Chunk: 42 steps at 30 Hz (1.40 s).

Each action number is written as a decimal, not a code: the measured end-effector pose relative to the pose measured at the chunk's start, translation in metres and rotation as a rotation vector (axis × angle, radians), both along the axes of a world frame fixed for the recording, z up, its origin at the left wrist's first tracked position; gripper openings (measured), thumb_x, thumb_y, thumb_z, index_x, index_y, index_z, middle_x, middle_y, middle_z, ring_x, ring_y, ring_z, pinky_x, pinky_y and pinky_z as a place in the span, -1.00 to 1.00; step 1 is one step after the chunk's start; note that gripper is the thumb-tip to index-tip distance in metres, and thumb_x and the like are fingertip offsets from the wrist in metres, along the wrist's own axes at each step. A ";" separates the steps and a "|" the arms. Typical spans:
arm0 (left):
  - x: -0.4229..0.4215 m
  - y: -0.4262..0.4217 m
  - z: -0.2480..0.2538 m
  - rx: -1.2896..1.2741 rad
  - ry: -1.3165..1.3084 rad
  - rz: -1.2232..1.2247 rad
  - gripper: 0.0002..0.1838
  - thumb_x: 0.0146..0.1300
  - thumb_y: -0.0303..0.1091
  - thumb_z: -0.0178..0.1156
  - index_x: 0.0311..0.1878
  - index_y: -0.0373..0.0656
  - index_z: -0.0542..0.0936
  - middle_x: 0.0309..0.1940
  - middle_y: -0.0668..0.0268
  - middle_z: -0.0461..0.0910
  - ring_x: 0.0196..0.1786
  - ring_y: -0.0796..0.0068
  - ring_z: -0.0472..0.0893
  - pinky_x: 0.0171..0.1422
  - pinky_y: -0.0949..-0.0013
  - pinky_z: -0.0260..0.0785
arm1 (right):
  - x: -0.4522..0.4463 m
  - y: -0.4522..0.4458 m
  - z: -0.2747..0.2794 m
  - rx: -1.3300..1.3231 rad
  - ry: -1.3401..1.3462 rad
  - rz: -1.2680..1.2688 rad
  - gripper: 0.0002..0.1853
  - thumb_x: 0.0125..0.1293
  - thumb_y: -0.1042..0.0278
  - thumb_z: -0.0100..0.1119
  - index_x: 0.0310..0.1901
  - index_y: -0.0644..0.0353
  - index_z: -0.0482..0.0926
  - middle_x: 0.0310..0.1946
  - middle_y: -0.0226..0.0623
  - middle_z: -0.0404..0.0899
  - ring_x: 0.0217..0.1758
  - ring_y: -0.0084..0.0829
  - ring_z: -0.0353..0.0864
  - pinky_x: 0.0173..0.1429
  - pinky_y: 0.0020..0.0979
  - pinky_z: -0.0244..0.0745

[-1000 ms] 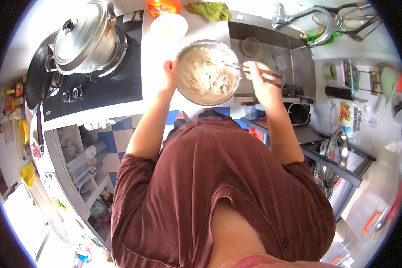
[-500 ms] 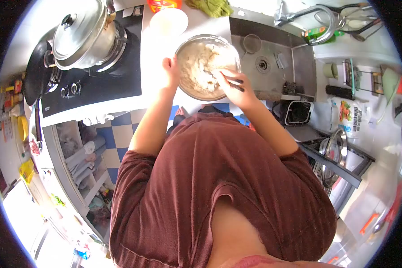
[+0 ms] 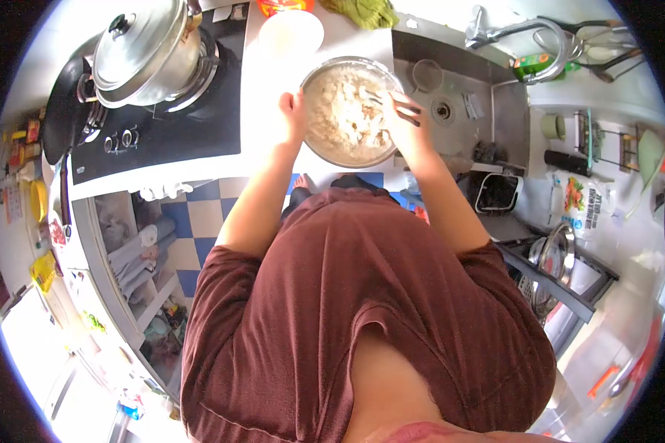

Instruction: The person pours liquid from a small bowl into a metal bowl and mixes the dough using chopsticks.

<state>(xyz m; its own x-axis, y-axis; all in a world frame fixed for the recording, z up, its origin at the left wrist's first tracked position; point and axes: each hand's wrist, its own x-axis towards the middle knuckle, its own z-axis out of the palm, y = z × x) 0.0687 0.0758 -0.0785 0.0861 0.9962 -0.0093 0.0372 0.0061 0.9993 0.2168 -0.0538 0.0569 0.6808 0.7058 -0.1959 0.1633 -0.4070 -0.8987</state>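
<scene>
A round metal bowl (image 3: 320, 150) stands on the white counter, with a pale, lumpy flour mixture (image 3: 347, 111) inside. My left hand (image 3: 291, 118) grips the bowl's left rim, its fingers closed there. Dark chopsticks (image 3: 408, 112) are held in my right hand (image 3: 406, 129) at the bowl's right side. Their tips point left over the mixture. Behind the bowl is a white round dish (image 3: 291, 33), washed out by bright light.
At the left, a lidded steel pot (image 3: 144, 59) sits on the black stove (image 3: 177, 140) beside a dark pan (image 3: 63, 111). A sink (image 3: 458, 140) with a faucet (image 3: 524, 29) lies at the right. A green cloth (image 3: 362, 11) is at the back.
My right hand and the chopsticks moved from the bowl's right edge in over the mixture, then back toward the right rim. My left hand stays at the left rim. The view has shifted slightly.
</scene>
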 end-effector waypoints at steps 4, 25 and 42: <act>0.001 0.002 -0.004 -0.022 -0.035 -0.003 -0.56 0.22 -0.26 0.11 -0.68 -0.11 0.15 -0.71 0.53 0.07 -0.59 0.66 0.04 -0.57 0.45 -0.06 | -0.013 -0.001 -0.013 0.157 -0.192 0.309 -0.80 0.19 0.37 0.09 -0.19 0.26 0.55 -0.40 -0.19 0.60 -0.39 -0.48 0.59 -0.29 -0.51 0.45; 0.001 0.000 0.004 0.008 0.002 0.010 -0.55 0.21 -0.24 0.12 -0.68 -0.12 0.15 -0.71 0.51 0.07 -0.58 0.64 0.05 -0.55 0.43 -0.04 | 0.024 -0.003 0.032 0.136 -0.170 0.370 -0.80 0.21 0.31 0.09 -0.25 0.24 0.58 -0.47 -0.32 0.61 -0.45 -0.61 0.55 -0.37 -0.59 0.43; 0.001 -0.004 0.012 -0.024 -0.016 -0.013 -0.56 0.21 -0.25 0.12 -0.68 -0.12 0.14 -0.71 0.49 0.09 -0.58 0.64 0.07 -0.55 0.44 -0.02 | 0.038 -0.024 0.022 0.038 -0.211 0.206 -0.85 0.18 0.40 0.08 -0.24 0.21 0.57 -0.39 -0.25 0.61 -0.35 -0.49 0.60 -0.25 -0.52 0.46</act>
<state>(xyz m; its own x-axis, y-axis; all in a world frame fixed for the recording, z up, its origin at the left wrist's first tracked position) 0.0700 0.0718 -0.0668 0.0990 0.9946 -0.0315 0.0214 0.0295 0.9993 0.2544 -0.0779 0.0789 0.5454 0.8374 -0.0359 0.4239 -0.3125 -0.8501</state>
